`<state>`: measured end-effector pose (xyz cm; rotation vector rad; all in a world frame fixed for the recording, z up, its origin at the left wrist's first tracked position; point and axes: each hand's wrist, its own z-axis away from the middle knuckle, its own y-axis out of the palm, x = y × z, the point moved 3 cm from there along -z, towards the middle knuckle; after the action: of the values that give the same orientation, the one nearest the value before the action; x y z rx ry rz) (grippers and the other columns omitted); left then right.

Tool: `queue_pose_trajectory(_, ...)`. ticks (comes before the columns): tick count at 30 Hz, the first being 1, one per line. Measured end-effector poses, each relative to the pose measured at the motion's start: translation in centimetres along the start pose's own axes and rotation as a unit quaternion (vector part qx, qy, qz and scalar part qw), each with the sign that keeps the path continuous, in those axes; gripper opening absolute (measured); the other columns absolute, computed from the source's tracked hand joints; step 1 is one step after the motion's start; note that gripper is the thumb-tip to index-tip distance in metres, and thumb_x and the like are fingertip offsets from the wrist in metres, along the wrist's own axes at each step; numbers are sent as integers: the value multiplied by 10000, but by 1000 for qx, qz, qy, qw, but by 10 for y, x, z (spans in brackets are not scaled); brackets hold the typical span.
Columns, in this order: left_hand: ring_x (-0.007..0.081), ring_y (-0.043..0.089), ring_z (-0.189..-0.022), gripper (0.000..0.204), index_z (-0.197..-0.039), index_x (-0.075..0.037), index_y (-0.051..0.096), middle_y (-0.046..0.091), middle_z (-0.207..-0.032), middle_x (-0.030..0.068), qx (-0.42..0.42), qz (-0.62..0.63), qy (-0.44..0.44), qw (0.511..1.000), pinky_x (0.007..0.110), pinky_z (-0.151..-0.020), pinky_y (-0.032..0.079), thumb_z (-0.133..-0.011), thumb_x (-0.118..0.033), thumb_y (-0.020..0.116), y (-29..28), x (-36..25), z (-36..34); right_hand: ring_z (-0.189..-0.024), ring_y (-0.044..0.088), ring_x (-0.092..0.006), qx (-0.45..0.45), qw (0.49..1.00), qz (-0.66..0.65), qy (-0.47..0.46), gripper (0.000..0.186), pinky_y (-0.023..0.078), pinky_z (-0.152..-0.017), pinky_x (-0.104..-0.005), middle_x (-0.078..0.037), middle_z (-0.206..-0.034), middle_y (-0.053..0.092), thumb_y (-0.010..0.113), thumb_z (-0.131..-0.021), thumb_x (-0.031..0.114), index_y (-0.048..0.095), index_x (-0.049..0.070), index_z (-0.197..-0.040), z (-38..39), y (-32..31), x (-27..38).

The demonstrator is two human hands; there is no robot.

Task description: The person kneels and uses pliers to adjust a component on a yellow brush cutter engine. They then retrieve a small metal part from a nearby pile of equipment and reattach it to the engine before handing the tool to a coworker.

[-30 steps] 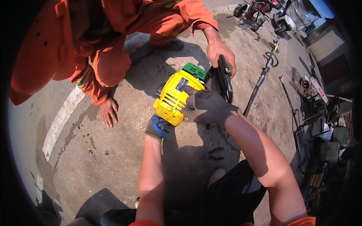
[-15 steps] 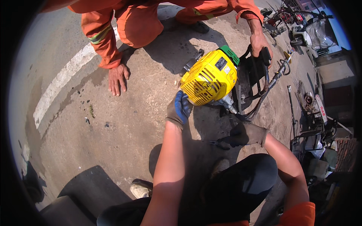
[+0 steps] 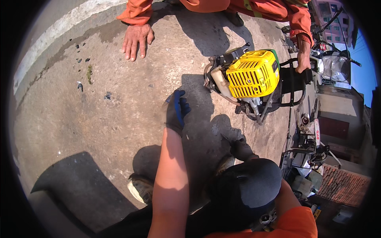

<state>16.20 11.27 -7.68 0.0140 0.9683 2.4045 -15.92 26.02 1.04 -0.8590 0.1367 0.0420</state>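
Observation:
A yellow engine unit (image 3: 252, 75) with a slotted cover, hoses and a black backpack-style frame (image 3: 295, 85) rests on the concrete ahead and to the right. My left hand (image 3: 177, 109), in a grey and blue glove, is above the ground left of the engine and apart from it. Its fingers are loosely bent, with nothing visible in them. Beside my knee, my gloved right hand (image 3: 241, 150) is closed on pliers (image 3: 225, 138), whose narrow tip points up and left. The handles are mostly hidden in the dark glove.
Opposite me crouches a person in orange workwear; one hand (image 3: 137, 41) lies flat on the ground, the other (image 3: 304, 58) holds the black frame. Machines and tools, including a white-bladed chainsaw (image 3: 317, 131), line the right side. Small dark debris (image 3: 80, 86) lies at left.
My left hand has let go of the engine and drawn back. The engine now stands farther right, turned, with hoses showing. My right hand has pulled back beside my knee with the pliers.

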Motion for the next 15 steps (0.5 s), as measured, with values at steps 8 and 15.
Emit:
queue_pose_trajectory(8,114,592,-760,279,-1109,-35,636,631,-894,35,194,-285,-21,939,254,-672,508,-906,-227,636,56,-8,8,-643,603,-116,-34,803,-578,142,218,485,-539,-247,-47,-766,646,688,-832,192,637,0,-923,-13,-159,146)
queue_pose_trajectory(15,114,614,-904,313,-1222,-1,588,653,-1027,55,333,-195,33,922,235,-814,509,-938,-131,579,79,11,-2,-640,578,-126,-42,914,-390,106,173,472,-535,-263,-59,-753,604,599,-822,100,616,-31,-935,-44,-209,212)
